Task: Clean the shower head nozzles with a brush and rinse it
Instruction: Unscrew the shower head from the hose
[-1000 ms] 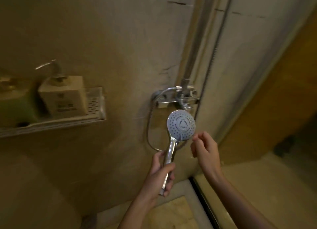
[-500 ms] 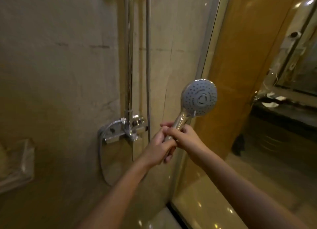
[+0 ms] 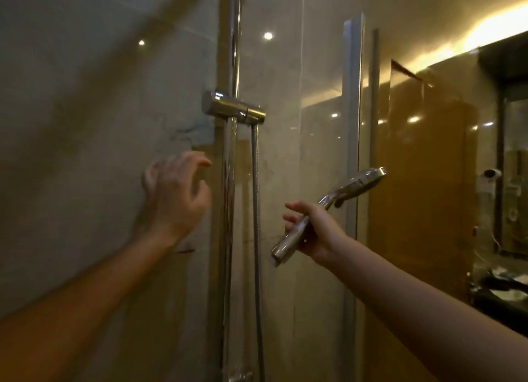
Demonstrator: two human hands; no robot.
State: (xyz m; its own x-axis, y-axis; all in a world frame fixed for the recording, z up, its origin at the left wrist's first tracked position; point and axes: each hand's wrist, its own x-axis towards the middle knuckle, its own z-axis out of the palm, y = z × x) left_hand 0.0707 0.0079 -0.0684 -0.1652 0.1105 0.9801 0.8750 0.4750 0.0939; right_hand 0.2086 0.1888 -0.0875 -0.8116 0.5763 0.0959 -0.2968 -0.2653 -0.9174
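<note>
My right hand [image 3: 313, 230] grips the chrome handle of the shower head [image 3: 354, 185], which tilts up to the right with its round face turned away from me. My left hand [image 3: 174, 193] hovers empty with loosely spread fingers, just left of the vertical riser rail [image 3: 230, 181]. The chrome holder bracket [image 3: 233, 108] sits on the rail above both hands. A metal hose [image 3: 255, 198] hangs down from the bracket between my hands. No brush is in view.
The marble wall [image 3: 85, 124] is on the left. A glass shower partition with a metal frame [image 3: 353, 110] stands right of the shower head. Beyond it are a wooden panel [image 3: 423, 167] and a dark vanity counter [image 3: 503, 293] with a mirror.
The shower head passed from my left hand to my right hand and rose. My left hand let go and moved left toward the rail. My view tilted up, away from the tap.
</note>
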